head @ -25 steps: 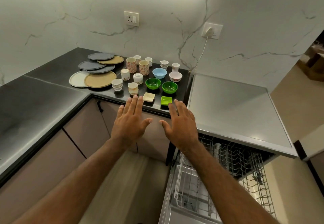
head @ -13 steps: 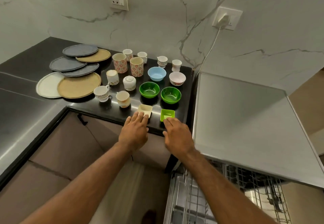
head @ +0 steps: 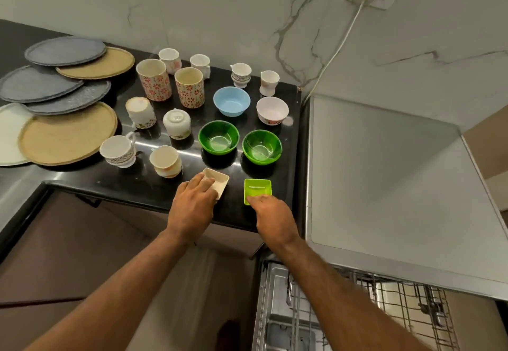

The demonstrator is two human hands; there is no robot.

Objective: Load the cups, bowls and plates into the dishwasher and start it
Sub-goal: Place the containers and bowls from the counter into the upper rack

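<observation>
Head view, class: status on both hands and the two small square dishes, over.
Left hand over cream square dish; right hand at near edge of green square dish, grips unclear. Both dishes on counter. Dishwasher rack exposed, nothing blocking.

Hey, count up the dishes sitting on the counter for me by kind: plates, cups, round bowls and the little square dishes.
Plates: 6
Cups: 10
Round bowls: 4
Small square dishes: 2
Total: 22
</observation>
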